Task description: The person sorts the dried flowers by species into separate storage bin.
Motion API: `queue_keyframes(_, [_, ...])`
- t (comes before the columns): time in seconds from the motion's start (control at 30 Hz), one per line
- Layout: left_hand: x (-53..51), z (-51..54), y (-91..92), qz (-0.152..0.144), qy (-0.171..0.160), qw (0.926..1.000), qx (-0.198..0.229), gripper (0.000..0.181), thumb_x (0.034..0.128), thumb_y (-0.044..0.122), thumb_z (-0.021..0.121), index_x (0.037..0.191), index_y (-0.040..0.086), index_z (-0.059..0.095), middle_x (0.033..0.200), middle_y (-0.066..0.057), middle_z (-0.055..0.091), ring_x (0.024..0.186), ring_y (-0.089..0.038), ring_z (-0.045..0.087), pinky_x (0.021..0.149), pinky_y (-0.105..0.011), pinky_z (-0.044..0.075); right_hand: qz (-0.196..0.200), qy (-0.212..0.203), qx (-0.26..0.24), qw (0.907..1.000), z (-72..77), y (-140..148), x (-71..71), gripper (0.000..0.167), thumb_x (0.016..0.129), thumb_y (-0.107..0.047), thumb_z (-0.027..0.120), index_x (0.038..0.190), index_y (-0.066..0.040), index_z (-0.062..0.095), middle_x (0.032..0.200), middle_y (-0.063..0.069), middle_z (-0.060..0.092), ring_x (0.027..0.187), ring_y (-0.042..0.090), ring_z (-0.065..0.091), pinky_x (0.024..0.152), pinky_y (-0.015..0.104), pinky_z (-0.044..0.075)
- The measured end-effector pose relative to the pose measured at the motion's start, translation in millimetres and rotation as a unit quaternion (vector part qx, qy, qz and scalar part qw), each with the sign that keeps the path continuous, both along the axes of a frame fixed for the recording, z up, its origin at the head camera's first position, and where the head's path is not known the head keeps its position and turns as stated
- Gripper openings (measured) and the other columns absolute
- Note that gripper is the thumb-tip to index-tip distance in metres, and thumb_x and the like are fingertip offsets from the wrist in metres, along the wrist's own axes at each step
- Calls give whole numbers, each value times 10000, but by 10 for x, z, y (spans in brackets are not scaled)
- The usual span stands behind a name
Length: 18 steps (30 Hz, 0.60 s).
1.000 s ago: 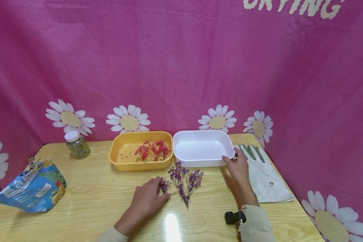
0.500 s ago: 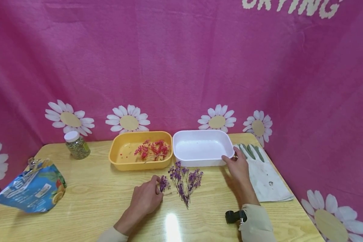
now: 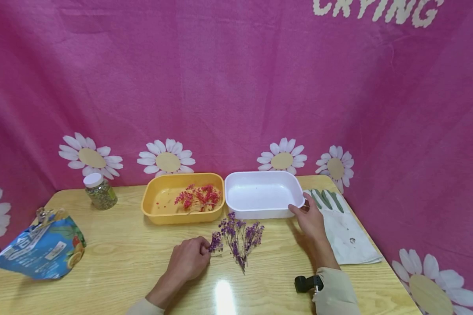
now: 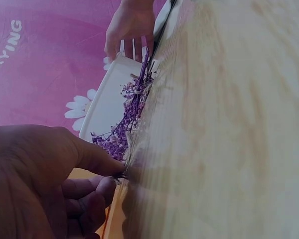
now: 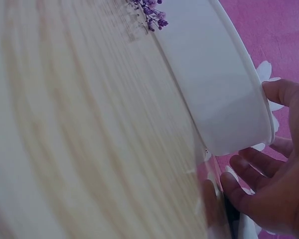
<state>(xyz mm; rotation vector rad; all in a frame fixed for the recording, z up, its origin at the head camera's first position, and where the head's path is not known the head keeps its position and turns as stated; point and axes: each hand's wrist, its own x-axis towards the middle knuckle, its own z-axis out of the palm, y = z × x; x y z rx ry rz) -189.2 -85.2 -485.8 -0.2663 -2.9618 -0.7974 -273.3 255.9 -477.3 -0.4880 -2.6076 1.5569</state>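
My left hand (image 3: 189, 258) lies low over the table. Its thumb and forefinger pinch the end of a small purple dried-flower sprig (image 3: 216, 242), largely hidden by the hand in the left wrist view. Just right of it lies a fuller bunch of purple dried flowers (image 3: 240, 238), stems toward me. Behind the bunch stands a white plastic tub (image 3: 264, 213) with nothing in it. My right hand (image 3: 310, 218) holds the tub's front right corner, thumb at the rim and fingers around the outside, as the right wrist view shows.
A yellow tub (image 3: 181, 217) with red dried flowers (image 3: 199, 197) adjoins the white one. A lidded jar (image 3: 101, 192) and blue pouch (image 3: 43, 249) stand left. On the right lies a white cloth (image 3: 348, 238) with green finger-like strips (image 3: 326, 199). A pink curtain hangs behind.
My left hand has drawn slightly left, its thumb pulled back, leaving more of the small sprig in sight. My right hand stays at the tub's corner. The head view has tilted up slightly.
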Motion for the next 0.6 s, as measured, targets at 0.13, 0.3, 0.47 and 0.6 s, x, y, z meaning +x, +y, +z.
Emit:
queue_keyframes(0.13, [2, 10, 2, 63, -100, 9999, 5, 227, 783, 137, 639, 995, 125, 722, 763, 75, 666, 740, -145, 634, 746, -432, 507, -17, 30, -25, 10000, -9, -4, 6, 774, 931, -319, 610, 1551, -134, 186, 1490, 210, 371, 1321, 352, 446, 1096, 467, 397])
queue_keyframes(0.3, [-7, 34, 6, 121, -75, 9998, 109, 164, 807, 167, 653, 954, 134, 719, 758, 68, 644, 729, -135, 605, 725, -415, 491, -65, 32, 1, 10000, -9, -23, 7, 758, 935, -321, 601, 1549, -143, 194, 1472, 199, 385, 1298, 344, 450, 1089, 465, 406])
queue_keyframes(0.47, [-23, 55, 8, 214, 81, 9990, 382, 55, 816, 222, 693, 857, 186, 691, 714, 95, 587, 667, -84, 526, 668, -344, 456, -65, 35, 35, 10000, -15, -28, 2, 752, 936, -324, 600, 1548, -151, 199, 1462, 194, 395, 1282, 340, 456, 1081, 464, 413])
queue_keyframes(0.6, [-35, 76, 20, 262, 17, 9969, 739, 45, 834, 246, 698, 851, 205, 690, 729, 100, 616, 650, -64, 531, 665, -312, 456, -60, 32, 58, 10000, -14, -28, 11, 756, 932, -341, 599, 1547, -154, 200, 1443, 190, 405, 1271, 336, 461, 1072, 459, 420])
